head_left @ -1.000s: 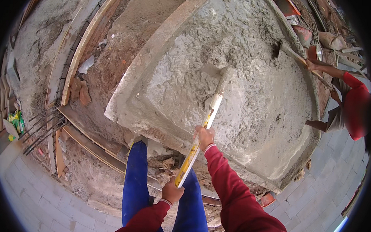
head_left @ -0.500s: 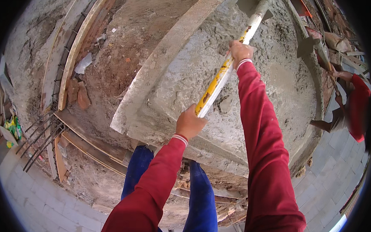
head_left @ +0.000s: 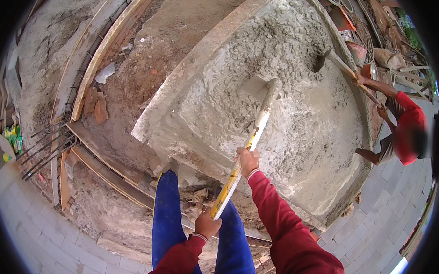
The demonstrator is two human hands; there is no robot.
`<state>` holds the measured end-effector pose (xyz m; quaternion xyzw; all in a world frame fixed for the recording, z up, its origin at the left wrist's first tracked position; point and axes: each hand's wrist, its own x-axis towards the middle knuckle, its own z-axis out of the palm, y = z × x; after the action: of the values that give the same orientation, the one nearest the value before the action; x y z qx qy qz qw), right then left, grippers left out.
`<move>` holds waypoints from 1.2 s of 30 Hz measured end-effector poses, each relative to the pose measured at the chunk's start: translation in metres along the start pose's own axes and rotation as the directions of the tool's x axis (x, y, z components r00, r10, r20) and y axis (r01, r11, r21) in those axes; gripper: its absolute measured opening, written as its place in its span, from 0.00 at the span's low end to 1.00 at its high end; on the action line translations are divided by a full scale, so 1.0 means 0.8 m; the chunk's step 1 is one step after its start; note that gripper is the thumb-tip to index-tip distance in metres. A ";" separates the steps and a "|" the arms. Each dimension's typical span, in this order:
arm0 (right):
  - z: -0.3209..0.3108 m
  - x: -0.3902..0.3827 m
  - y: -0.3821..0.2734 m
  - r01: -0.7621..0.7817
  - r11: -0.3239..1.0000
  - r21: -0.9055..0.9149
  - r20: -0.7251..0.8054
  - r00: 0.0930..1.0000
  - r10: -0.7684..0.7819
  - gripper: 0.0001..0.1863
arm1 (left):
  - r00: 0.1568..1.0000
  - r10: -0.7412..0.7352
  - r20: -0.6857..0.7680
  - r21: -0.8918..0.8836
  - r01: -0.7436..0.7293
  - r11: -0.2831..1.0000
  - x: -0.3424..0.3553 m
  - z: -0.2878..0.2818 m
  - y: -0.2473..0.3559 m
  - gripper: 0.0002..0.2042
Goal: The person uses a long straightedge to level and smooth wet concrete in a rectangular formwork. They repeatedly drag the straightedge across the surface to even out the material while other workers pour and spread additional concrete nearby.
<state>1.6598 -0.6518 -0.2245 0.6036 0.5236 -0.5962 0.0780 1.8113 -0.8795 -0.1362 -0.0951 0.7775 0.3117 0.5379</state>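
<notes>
Both my hands grip a hoe point(head_left: 257, 126) whose worn handle is painted white and yellow. My left hand point(head_left: 207, 225) wraps round the handle's end, in front of my blue trouser legs. Farther up the handle, my right hand point(head_left: 248, 160) is closed round it just over the near wall. The hoe's grey-coated blade point(head_left: 255, 87) rests in wet concrete point(head_left: 295, 52), and its lower edge is hidden there. This grey mix spreads inside a large trough point(head_left: 169, 94) with raised walls, lumpy at the far side and smoother toward the right.
At the right, a co-worker point(head_left: 407, 126) in a red top holds a long-handled tool point(head_left: 342, 64) whose head is in the mix. Buckets point(head_left: 356, 52) stand beyond the trough's far right wall. Boards point(head_left: 94, 67) and steel bars point(head_left: 45, 145) lie left; grey paving point(head_left: 371, 210) lies right.
My hands have pulled the hoe toward me, and its blade has come from the trough's far end to the middle. The co-worker's tool has shifted farther into the mix.
</notes>
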 end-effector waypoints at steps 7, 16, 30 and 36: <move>0.027 0.087 -0.202 0.301 0.940 0.161 0.013 0.952 -0.307 0.09 | 0.936 0.327 -0.128 0.109 -0.315 0.943 0.163 -0.098 0.139 0.21; 0.114 0.201 -0.182 0.060 0.990 0.127 0.018 0.998 -0.063 0.07 | 0.973 0.194 -0.125 0.238 -0.160 0.958 0.227 -0.150 0.143 0.21; 0.035 0.055 -0.158 0.240 0.964 0.111 0.053 0.968 -0.247 0.11 | 0.972 0.184 -0.148 0.064 -0.177 0.982 0.124 -0.054 0.101 0.22; 0.122 0.215 -0.290 0.215 0.977 -0.006 -0.047 0.976 -0.215 0.07 | 0.920 0.342 -0.191 0.052 -0.339 0.939 0.266 -0.172 0.211 0.20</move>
<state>1.3844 -0.5274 -0.2664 0.5573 0.5876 -0.5866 0.0010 1.5370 -0.7872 -0.2306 0.0158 0.8345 0.3823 0.3965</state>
